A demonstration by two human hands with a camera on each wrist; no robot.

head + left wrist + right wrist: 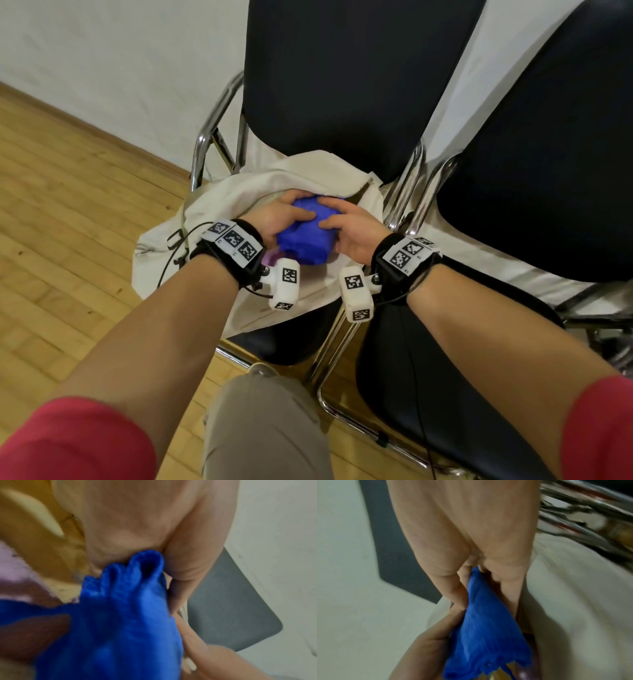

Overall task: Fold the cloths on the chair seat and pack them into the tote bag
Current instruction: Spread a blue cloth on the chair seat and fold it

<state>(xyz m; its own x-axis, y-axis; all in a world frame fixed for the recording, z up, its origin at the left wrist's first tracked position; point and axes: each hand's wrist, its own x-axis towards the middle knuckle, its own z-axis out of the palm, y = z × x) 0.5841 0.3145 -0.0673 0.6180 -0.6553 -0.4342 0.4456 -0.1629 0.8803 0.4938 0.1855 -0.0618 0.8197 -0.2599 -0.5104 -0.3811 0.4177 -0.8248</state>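
Observation:
A folded blue cloth (306, 236) sits in the open mouth of the cream tote bag (219, 198), which lies on the left chair's seat. My left hand (282, 216) grips the cloth's left side, and my right hand (346, 224) grips its right side, thumbs on top. In the left wrist view the blue cloth (120, 615) bunches under my palm. In the right wrist view the blue cloth (486, 622) is pinched between my fingers. A bit of pink-purple cloth (272, 258) shows beneath the blue one inside the bag.
The left black chair (342, 85) has a chrome frame (205, 144). A second black chair (548, 171) stands to the right, its seat (445, 377) under my right forearm. Wood floor (68, 222) lies to the left, a white wall behind.

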